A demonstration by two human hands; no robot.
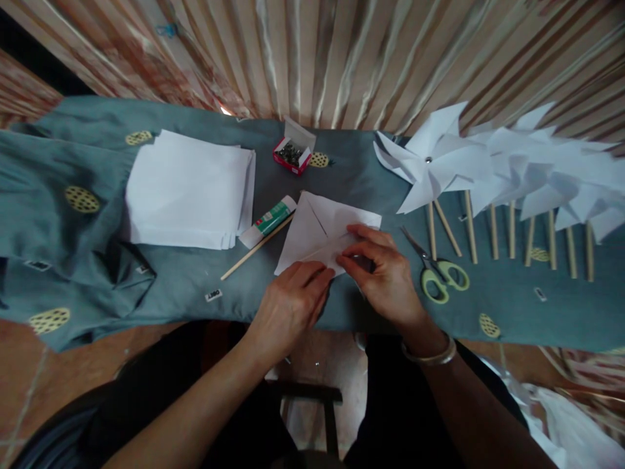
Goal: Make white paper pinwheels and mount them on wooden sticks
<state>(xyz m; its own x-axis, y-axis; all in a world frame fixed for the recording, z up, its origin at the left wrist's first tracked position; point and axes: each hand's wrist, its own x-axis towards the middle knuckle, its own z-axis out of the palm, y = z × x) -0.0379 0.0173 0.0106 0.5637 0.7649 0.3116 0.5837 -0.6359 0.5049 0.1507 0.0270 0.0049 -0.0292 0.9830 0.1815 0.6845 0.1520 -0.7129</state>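
At the table's near edge, the left hand [293,303] presses flat on the folded paper sheet [322,234] while the right hand [383,273] pinches its fold. Scissors [439,270] lie just right; glue stick [268,221], wooden stick [256,247], paper stack [190,189] left; pin box [291,155] and pinwheels [488,169] toward the far edge.

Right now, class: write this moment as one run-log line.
left hand: pressing folded paper square | right hand: pinching its near corner | left of it: glue stick, wooden stick | right: scissors, pinwheels
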